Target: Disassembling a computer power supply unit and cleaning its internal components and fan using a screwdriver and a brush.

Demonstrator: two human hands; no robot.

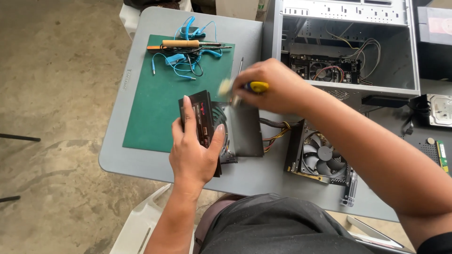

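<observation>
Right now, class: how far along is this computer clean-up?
Done: the power supply and fan board are out of the case. In hand: left hand steadies the supply; right hand brushes it. Left: fan board untouched.

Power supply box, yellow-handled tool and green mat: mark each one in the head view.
Power supply box (245, 134): head view, on its bare dark top panel.
Yellow-handled tool (258, 86): head view, on the yellow handle showing beside the right hand's fingers.
Green mat (155, 113): head view, on a bare stretch of its surface.
</observation>
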